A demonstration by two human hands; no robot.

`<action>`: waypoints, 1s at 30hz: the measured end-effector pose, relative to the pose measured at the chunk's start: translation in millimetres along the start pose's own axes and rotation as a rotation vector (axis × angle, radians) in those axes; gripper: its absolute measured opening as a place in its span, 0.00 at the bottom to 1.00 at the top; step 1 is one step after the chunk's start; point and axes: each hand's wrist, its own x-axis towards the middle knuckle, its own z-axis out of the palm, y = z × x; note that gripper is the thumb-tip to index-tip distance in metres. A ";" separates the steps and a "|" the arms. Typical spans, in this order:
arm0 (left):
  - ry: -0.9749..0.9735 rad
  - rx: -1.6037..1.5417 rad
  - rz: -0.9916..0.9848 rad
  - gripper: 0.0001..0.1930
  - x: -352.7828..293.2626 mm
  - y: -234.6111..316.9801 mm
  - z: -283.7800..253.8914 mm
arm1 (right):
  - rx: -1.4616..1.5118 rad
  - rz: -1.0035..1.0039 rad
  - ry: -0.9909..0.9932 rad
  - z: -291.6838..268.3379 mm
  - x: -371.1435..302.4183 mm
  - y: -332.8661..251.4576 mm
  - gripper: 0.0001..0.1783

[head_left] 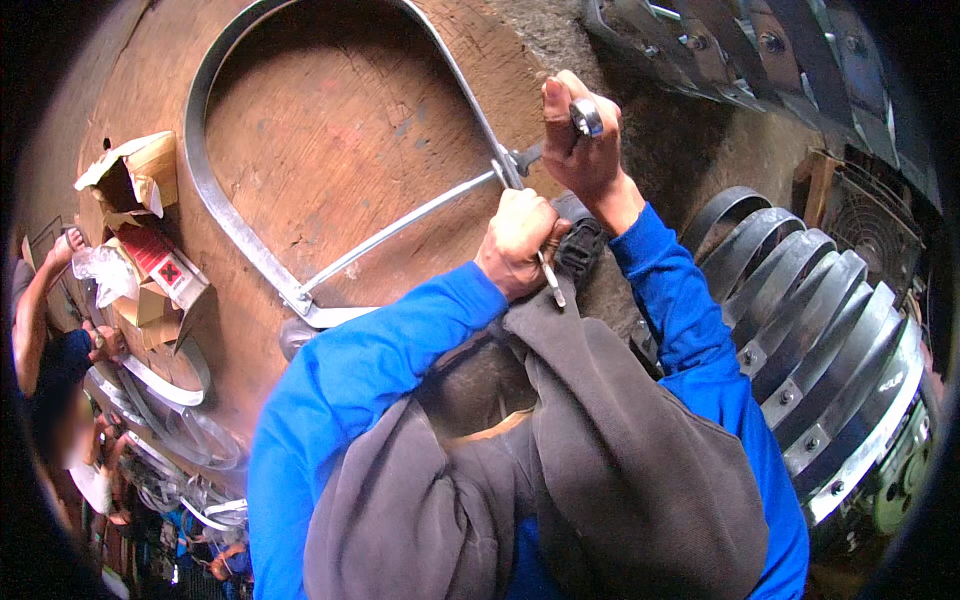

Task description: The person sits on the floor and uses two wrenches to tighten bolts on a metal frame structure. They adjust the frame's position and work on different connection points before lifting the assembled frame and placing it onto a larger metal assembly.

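So way off to the left of the left grip there's another person's arm (38, 310) at the edge of the view, then some loose curved metal strips (165, 385). A bit closer in, still well left, you've got a clear plastic bag (105, 268), a red and white box (168, 262) and a torn cardboard box (152, 170).

Next is the big rounded metal frame (212, 200), lying on scuffed brown wood (340, 130), left of and ahead of the left grip, with a thin metal rod (400, 227) running across it. The left grip (517, 240) is a closed fist around a slim metal bar (554, 282), tip poking out below, right by where rod and frame meet.

Just right of and ahead of that, the right grip (592, 155) is curled tight around a wrench-like tool (586, 118), ring end showing up top. Well right of the right grip: a row of curved metal bands (822, 300), and more bolted bands (770, 42) further ahead.
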 end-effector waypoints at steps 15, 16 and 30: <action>-0.056 0.011 0.006 0.09 1.5 -0.9 -1.7 | -0.106 0.380 -0.255 40.5 56.3 16.2 0.20; -0.054 0.010 0.007 0.09 1.7 -0.9 -0.8 | -0.117 0.393 -0.263 43.5 58.2 18.7 0.21; -0.036 0.027 0.007 0.07 1.5 -0.9 0.3 | -0.226 0.469 -0.415 71.2 69.6 50.4 0.25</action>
